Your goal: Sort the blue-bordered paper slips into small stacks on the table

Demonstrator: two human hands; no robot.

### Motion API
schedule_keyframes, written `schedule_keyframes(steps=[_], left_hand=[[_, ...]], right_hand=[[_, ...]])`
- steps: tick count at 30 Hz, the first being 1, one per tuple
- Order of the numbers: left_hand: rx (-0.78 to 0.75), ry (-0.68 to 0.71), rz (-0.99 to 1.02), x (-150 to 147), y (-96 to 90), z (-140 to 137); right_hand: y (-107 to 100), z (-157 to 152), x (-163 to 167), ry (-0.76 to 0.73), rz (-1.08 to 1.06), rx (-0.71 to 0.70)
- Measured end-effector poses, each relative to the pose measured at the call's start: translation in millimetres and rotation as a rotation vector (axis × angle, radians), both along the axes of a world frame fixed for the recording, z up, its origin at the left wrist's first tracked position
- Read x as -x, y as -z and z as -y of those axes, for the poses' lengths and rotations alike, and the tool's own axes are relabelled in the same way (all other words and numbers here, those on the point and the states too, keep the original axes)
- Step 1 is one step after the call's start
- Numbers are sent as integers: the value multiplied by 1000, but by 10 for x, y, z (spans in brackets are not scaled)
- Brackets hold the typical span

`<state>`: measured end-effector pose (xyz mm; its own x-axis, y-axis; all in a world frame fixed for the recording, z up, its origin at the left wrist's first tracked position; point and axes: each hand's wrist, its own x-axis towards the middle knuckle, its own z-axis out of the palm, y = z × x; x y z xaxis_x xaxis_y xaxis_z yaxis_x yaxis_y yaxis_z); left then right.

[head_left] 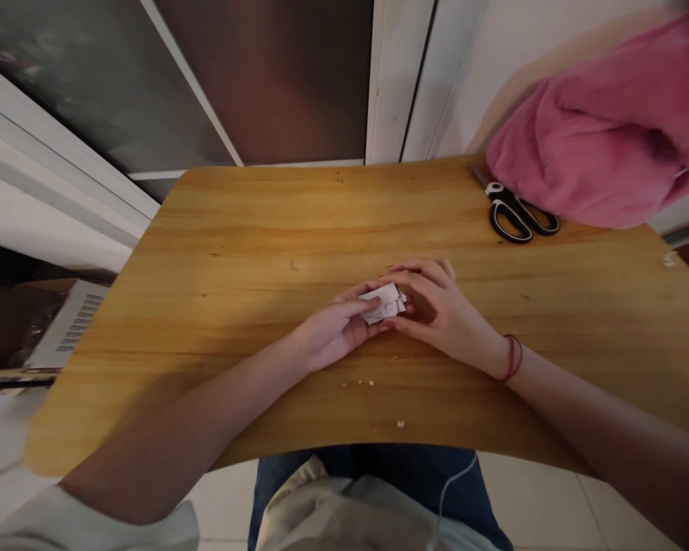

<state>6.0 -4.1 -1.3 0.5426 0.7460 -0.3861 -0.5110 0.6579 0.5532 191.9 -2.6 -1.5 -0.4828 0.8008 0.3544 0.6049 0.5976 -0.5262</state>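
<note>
Resting above the table (264, 222), paper slips (386, 300) are pinched by the left hand (336, 329); the right hand (451, 310) is half-curled alongside, grip unclear. They could be scattered if pinching slackens.

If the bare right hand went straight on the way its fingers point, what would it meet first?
Probably the small stack of white paper slips held in the bare left hand. The right hand curls about the stack's end; whether it touches is unclear.

Matt paper in slips (389, 295); smooth, faintly glossy, grained wood for surface (275, 222); plush cloth (591, 145); metal and plastic in scissors (511, 201).
</note>
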Motion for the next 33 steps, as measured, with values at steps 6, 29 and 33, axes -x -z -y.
schedule_keyframes(steps=[6,29,33], left_hand=[[16,5,-7,1,-5,16],[72,-53,14,28,-28,-38],[24,-44,14,33,-11,-37]], right_hand=[[6,-13,5,5,-52,2],[-62,-41,-80,130,-130,-78],[-85,-45,-95,242,-190,-118]])
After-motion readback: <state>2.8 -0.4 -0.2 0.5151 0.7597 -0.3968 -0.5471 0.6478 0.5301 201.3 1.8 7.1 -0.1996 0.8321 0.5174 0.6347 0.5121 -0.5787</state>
